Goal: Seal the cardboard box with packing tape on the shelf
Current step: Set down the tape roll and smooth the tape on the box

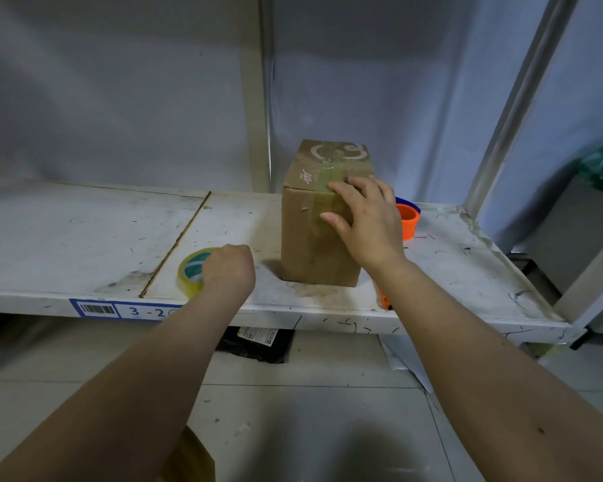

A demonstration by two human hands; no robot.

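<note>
Box position: cardboard box point(319, 234) stands upright on the white shelf point(84, 231), right of centre, near the rear upright.
Tape strip: a yellowish strip of packing tape point(322, 184) runs along the top seam and down over the near face; lower end lies under the right thumb.
Right hand: right hand point(364, 217) lies spread and flat on the box's upper near corner, fingers on the top, thumb on the front face, pressing rather than gripping.
Left hand: left hand point(228, 269) is closed around the tape roll point(192, 271), which rests on the shelf, well left of the box.
Hands relative: well apart, one per object.
Other items: orange dispenser point(407, 219) behind the box at right; a small orange item point(384, 300) at the shelf lip, partly hidden by the forearm.
Step in hand (judgement): smoothing the laid strip down; roll parked.
Strip-to-roll link: cannot tell whether it is cut.
Next move calls for (judgement): firm rub along the strip end, then check the other seams.
</note>
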